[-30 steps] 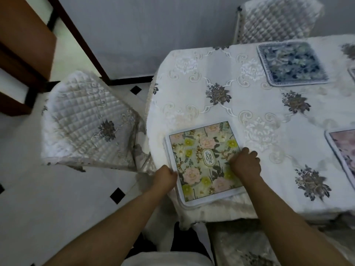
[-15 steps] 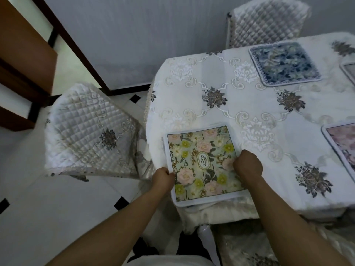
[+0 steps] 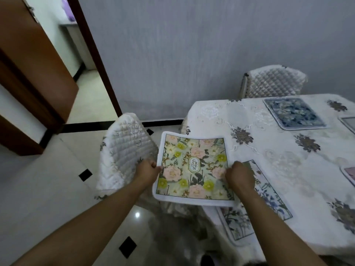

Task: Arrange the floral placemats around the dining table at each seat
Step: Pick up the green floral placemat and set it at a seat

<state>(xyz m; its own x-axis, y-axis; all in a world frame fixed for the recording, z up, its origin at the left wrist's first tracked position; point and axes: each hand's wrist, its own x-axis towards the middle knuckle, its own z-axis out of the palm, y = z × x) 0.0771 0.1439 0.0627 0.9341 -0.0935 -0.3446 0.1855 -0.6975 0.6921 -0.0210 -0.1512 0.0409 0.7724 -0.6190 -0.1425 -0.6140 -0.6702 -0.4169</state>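
A green floral placemat with pink and yellow flowers and a "GARDEN" label is lifted off the table, hanging past the table's near-left corner. My left hand grips its left edge and my right hand grips its right edge. Under where it lay, a white placemat with blue flowers rests on the table. A dark blue floral placemat lies at the far seat. A pink placemat shows at the right edge.
A quilted white chair stands left of the table, close to my left hand. Another quilted chair stands at the far side against the grey wall. A brown door stands open at the left. The floor is pale tile.
Both hands have lifted the green floral placemat up and to the left off the table, and a white placemat with blue flowers now shows beneath. The view has tilted up.
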